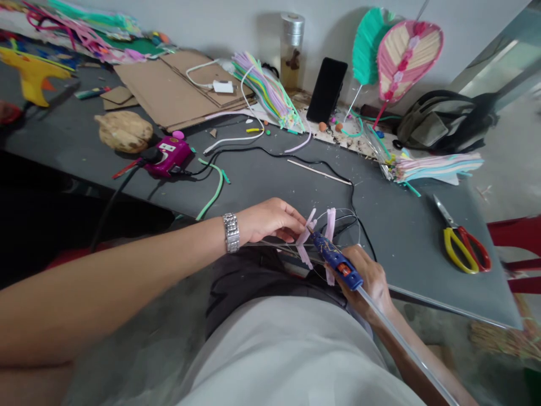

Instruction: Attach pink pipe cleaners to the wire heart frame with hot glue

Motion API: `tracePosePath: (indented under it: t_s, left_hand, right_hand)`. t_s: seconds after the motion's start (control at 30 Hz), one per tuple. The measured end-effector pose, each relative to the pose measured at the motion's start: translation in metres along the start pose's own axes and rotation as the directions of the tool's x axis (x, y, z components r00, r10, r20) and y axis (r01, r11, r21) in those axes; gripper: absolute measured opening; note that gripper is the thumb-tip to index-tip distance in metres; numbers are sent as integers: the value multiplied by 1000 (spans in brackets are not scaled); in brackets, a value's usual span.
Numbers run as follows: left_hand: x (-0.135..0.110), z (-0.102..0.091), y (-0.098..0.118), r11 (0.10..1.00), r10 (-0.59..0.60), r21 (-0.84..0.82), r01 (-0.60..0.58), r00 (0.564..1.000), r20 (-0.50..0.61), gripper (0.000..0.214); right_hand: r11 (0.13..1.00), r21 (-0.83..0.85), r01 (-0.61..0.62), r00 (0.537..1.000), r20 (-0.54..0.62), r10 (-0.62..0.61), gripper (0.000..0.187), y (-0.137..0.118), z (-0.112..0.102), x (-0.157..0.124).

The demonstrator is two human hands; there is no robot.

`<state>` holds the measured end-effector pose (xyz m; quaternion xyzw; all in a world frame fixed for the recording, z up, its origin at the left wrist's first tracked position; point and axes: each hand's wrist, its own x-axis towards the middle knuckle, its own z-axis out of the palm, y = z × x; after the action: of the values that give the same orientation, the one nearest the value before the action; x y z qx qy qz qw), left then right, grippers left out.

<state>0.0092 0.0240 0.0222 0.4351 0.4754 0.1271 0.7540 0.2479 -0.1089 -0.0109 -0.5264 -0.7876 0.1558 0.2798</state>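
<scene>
My right hand point(368, 276) is wrapped round a blue hot glue gun point(333, 260), with a long clear glue stick point(403, 341) trailing from its back end. The nozzle points at a lilac pipe cleaner piece point(304, 248), which is fixed on a thin round wire hoop point(359, 225). At the hoop's left side, my left hand point(274, 220) has its fingertips closed on that piece, close beside the nozzle. A second lilac pipe cleaner strip point(331, 223) crosses the hoop further right; the glue gun and right hand partly cover it. The hoop is over the table's front edge, above my lap.
Scissors point(462, 242) lie on the grey table point(406, 237) at right. A black cord point(270, 151) runs from a purple power socket point(169, 155). Pipe cleaner bundles point(273, 93), cardboard point(156, 84), a phone point(327, 90), two fans point(409, 59) and a yellow glue gun point(36, 73) stand or lie behind.
</scene>
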Motion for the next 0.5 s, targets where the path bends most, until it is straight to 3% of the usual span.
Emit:
tracePosePath:
  t_s: [0.5]
  left_hand:
    - [1,0,-1,1000,9,-20,-9,1000,18,10]
  right_hand:
    - [1000,-9,13,1000,-10,-13,5,2,1,-2]
